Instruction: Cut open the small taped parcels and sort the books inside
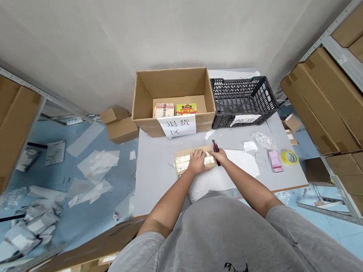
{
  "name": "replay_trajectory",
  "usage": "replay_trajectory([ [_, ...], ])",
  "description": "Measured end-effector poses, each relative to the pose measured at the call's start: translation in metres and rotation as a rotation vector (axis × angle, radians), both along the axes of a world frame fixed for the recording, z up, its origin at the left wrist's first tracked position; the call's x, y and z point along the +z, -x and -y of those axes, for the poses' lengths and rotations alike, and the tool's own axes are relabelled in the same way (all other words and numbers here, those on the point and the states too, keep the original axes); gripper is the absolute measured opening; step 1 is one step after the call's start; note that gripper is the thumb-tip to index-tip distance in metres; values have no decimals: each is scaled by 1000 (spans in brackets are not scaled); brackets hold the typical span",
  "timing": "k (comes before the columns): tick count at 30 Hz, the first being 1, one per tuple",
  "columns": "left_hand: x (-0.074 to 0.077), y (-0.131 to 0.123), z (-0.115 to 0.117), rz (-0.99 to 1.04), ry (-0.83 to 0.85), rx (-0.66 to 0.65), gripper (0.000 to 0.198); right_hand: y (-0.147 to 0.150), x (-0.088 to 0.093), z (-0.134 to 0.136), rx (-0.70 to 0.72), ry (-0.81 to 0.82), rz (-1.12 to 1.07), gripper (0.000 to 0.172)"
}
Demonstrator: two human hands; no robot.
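A small flat cardboard box [183,163] with a shiny yellowish printed band along it lies on the table close to my body. My left hand [198,161] rests on top of the box with curled fingers, gripping it. In my right hand [219,154] is a red and black box cutter [216,148], upright in the view at the box's right end. Whether its blade is out is too small to tell. Under and beside my forearms lies white wrapping material [246,162].
At the back of the table [156,191] stand a large open cardboard carton [172,79] with small packages inside and a black plastic crate [244,93]. Yellow tape [289,158], a pink packet [275,160] and clear plastic [263,140] lie right. Boxes fill shelves on both sides.
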State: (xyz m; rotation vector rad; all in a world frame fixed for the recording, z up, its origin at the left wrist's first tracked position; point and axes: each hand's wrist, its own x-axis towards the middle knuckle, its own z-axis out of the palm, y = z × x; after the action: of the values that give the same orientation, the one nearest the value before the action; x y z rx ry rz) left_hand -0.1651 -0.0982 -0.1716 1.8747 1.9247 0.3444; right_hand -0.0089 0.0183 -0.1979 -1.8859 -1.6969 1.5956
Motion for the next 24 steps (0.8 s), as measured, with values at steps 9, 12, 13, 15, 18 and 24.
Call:
replay_trajectory([
  [9, 6, -8, -19, 60, 101, 95, 42, 14, 17, -15, -74, -12, 26, 40],
  [12, 6, -8, -22, 115, 110, 152, 27, -2, 25, -4, -36, 35, -75, 37],
  [13, 6, -8, -22, 137, 109, 171, 27, -12, 27, 3, -25, 51, -136, 39],
  [15, 5, -7, -22, 174, 109, 203, 33, -36, 31, 18, 29, 67, -241, 44],
  [18, 2, -6, -22, 197, 107, 203, 33, -66, 38, 37, 129, 86, -246, 47],
  [24, -3, -8, -35, 185, 112, 211, 23, -75, 53, 44, 176, 76, -163, 49],
])
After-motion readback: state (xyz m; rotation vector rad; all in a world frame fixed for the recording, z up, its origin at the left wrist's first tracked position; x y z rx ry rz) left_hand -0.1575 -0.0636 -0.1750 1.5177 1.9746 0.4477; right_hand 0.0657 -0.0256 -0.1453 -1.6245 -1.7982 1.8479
